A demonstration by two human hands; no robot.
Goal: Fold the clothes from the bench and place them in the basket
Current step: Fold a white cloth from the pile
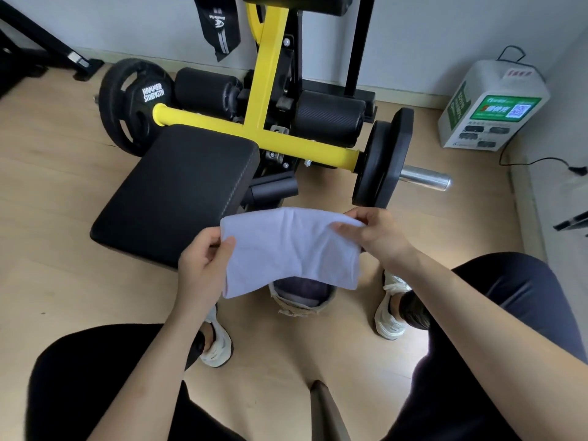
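A folded pale lavender cloth (291, 249) hangs in the air between my hands, above the floor. My left hand (203, 265) pinches its left edge between thumb and fingers. My right hand (375, 233) grips its upper right corner. Directly below the cloth, a small woven basket (302, 305) stands on the floor between my feet, with a darker purple garment inside; the cloth hides most of it. The black padded bench seat (178, 192) lies to the upper left with nothing on it.
A yellow-framed weight machine (264, 100) with black plates (381, 160) and a steel bar end stands behind the bench. A white charging box (490, 106) with a cable sits by the right wall. My knees and white shoes flank the basket on the wooden floor.
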